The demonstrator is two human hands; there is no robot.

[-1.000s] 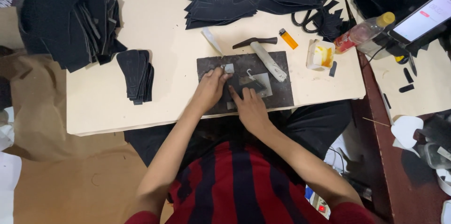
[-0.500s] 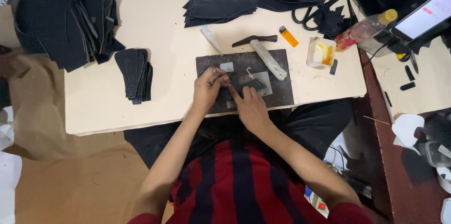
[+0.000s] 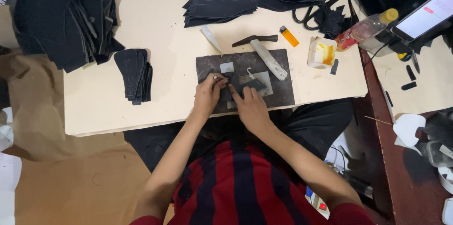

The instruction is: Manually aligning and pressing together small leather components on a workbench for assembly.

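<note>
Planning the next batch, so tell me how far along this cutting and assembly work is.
Done: stacks of cut black pieces at the table's far edge, and a smaller stack at left. In hand: left hand and right hand press one small black piece on the dark slab. Left: the big pile of black material looks unworked.

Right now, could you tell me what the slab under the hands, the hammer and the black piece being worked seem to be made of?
Slab: dark, mottled and matt, probably stone or metal.
Hammer: pale, likely wooden handle and a dark, dull head, apparently metal.
Black piece, under both hands: thin, flat and matt, possibly leather or a synthetic; unclear which.
</note>
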